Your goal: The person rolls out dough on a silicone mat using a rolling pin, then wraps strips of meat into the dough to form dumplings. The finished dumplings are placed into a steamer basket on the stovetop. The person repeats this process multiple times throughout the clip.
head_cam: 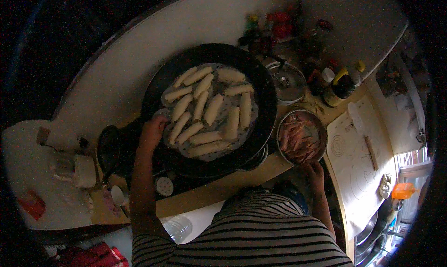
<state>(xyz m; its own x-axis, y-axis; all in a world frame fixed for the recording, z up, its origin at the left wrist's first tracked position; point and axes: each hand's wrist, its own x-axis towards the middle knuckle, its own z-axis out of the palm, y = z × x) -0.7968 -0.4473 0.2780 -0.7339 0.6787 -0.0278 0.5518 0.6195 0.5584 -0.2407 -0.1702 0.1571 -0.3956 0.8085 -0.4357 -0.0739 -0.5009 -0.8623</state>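
A large dark wok holds pale rolled dough pieces, laid side by side on perforated steamer liners. My left hand reaches over the wok's left side, fingertips at the edge of a liner beside the rolls. Whether the fingers pinch it cannot be made out in the dim light. To the right of the wok is a round metal bowl with reddish strips, likely meat or sausage, inside. My right hand grips this bowl's near rim.
Behind the bowl lies a glass lid. Bottles and jars crowd the back right. On the right, a pale mat bears a wooden stick. A small dark pan sits left, and a perforated white disc in front.
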